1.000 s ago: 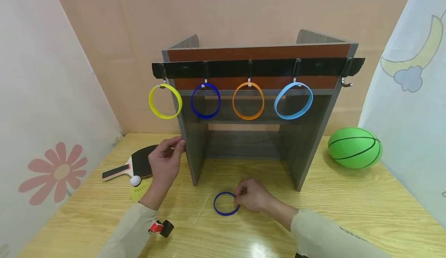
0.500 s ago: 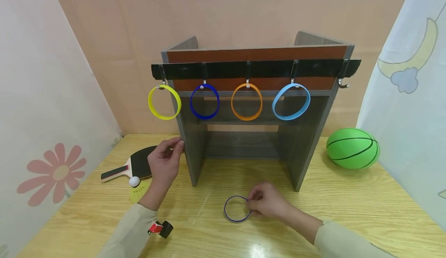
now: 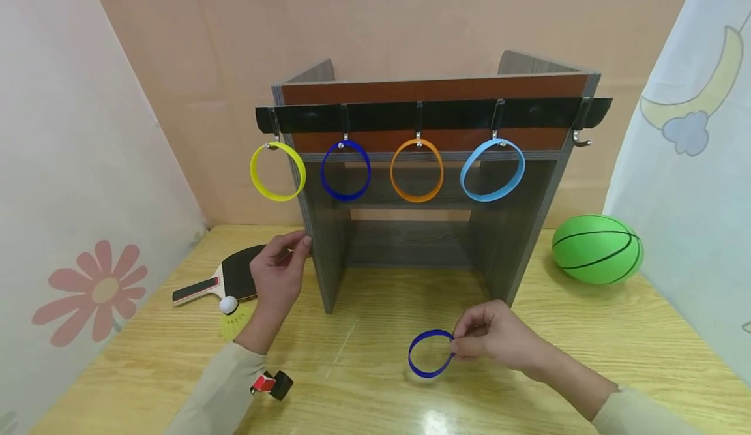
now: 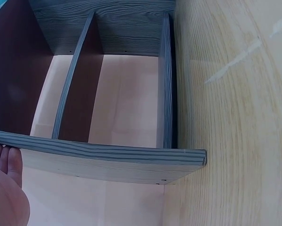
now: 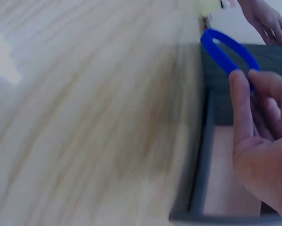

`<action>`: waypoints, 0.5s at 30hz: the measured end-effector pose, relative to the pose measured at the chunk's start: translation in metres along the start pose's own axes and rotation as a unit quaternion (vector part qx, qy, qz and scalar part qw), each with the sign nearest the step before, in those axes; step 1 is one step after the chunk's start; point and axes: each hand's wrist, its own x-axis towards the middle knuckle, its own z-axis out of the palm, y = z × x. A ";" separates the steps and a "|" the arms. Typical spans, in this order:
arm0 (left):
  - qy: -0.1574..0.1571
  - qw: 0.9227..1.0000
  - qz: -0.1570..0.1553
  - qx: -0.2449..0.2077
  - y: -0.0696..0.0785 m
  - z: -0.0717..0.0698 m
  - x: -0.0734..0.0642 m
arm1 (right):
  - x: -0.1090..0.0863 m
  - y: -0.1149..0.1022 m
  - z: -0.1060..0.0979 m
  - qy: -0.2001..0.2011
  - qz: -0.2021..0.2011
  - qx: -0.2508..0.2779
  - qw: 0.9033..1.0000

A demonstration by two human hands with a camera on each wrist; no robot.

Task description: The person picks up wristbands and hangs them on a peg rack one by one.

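Note:
My right hand (image 3: 499,337) pinches a dark blue silicone wristband (image 3: 415,359) by its right side between thumb and fingertips; the band stands tilted over the table. In the right wrist view the same wristband (image 5: 221,54) extends beyond the fingertips. My left hand (image 3: 280,272) touches the outer face of the grey wooden shelf's left side panel (image 3: 319,272), fingertips right at the front edge; part of its fingers is hidden. From hooks on a black strip (image 3: 381,117) hang a yellow wristband (image 3: 254,175), a dark blue one (image 3: 369,173), an orange one (image 3: 394,174) and a light blue one (image 3: 493,196).
The rightmost hook (image 3: 581,140) is bare. A table tennis bat (image 3: 237,269) and a yellow shuttlecock (image 3: 235,321) lie at the left, beside my left forearm. A green ball (image 3: 598,250) sits right of the shelf on the wooden table (image 3: 587,350).
My right hand has moved to the right with the dark blue wristband, which first lay near flat and now stands more tilted. The left hand has stayed at the side panel.

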 end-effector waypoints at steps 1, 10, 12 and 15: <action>0.000 1.000 0.000 0.001 0.000 0.000 0.000 | -0.003 -0.001 -0.005 -0.003 -0.008 0.005 1.000; 0.003 1.000 -0.005 -0.002 0.000 0.000 0.000 | -0.026 -0.019 -0.044 0.005 -0.113 0.063 0.992; 0.004 1.000 -0.004 -0.002 0.000 0.000 0.000 | -0.029 -0.023 -0.050 0.003 -0.140 0.099 0.985; 0.004 1.000 -0.002 -0.003 0.000 0.001 0.000 | -0.031 -0.029 -0.059 -0.023 -0.201 0.168 0.965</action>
